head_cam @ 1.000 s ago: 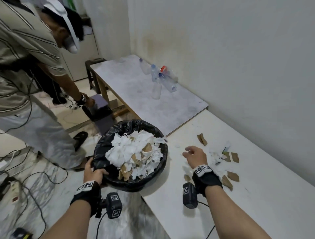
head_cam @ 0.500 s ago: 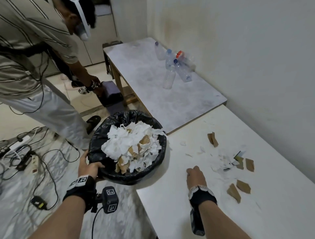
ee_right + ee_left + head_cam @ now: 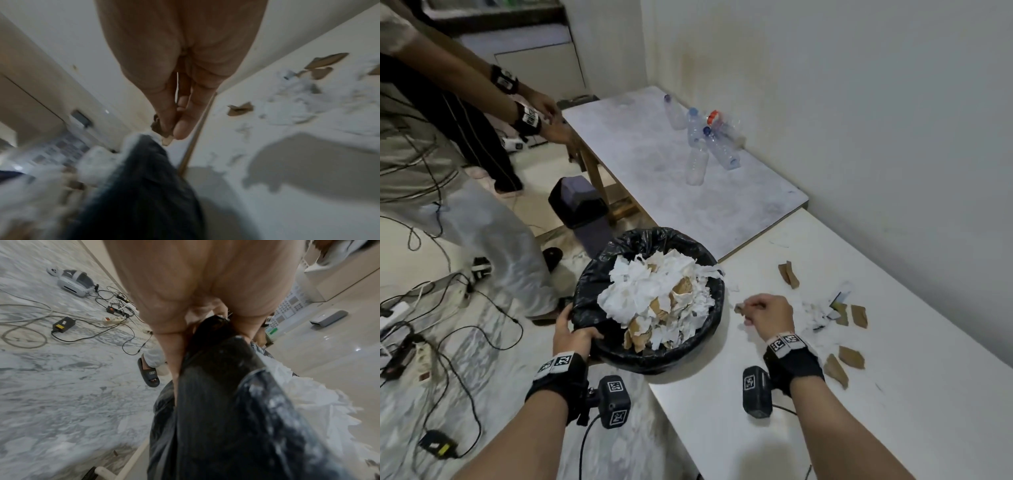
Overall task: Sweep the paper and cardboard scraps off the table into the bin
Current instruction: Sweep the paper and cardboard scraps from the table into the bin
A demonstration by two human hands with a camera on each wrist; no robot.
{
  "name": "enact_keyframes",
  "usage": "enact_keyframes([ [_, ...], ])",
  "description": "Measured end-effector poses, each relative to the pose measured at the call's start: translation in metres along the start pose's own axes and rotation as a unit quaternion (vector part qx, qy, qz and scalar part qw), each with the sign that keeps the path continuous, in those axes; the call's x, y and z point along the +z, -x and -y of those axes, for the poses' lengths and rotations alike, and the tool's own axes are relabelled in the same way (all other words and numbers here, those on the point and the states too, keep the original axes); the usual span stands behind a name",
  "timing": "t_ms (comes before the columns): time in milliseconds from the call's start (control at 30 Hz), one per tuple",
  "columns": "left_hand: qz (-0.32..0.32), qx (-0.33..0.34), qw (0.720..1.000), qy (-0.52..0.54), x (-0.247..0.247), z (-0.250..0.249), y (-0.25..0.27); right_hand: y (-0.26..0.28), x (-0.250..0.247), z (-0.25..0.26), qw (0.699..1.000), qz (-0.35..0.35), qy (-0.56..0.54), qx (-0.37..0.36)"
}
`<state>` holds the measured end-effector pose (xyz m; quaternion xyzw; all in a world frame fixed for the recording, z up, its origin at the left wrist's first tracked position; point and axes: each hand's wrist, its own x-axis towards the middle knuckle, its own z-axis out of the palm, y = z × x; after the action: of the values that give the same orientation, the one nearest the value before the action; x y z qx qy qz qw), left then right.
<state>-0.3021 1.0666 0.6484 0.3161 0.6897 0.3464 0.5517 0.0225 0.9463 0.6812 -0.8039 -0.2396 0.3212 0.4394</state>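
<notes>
White table — right hand fingers pinch cardboard scrap.

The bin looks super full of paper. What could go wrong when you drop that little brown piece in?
The bin is heaped above its rim, so the cardboard scrap pinched in the right hand might slide off the pile onto the floor. The left hand grips only the near rim while the bin sits at the table edge, so it could tip and spill. Sweeping the paper shreds might scatter them past the bin.
</notes>
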Motion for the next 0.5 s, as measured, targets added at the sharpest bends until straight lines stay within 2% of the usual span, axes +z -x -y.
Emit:
enact_keyframes([
  [133, 0.049, 0.024, 0.998, -0.017, 0.01, -0.013, 0.0, 0.015, 0.011, 0.054, 0.998, 0.017, -0.013, -0.055],
  [300, 0.085, 0.043, 0.995, -0.031, 0.023, -0.035, 0.008, 0.034, 0.018, 0.07, 0.99, 0.013, 0.085, -0.115],
  [400, 0.1, 0.054, 0.992, -0.054, 0.041, -0.054, 0.012, 0.033, -0.013, 0.064, 0.989, -0.045, 0.095, -0.099],
  [500, 0.119, 0.071, 0.989, -0.056, 0.074, -0.073, 0.015, 0.012, -0.059, 0.039, 0.985, -0.126, 0.108, -0.047],
])
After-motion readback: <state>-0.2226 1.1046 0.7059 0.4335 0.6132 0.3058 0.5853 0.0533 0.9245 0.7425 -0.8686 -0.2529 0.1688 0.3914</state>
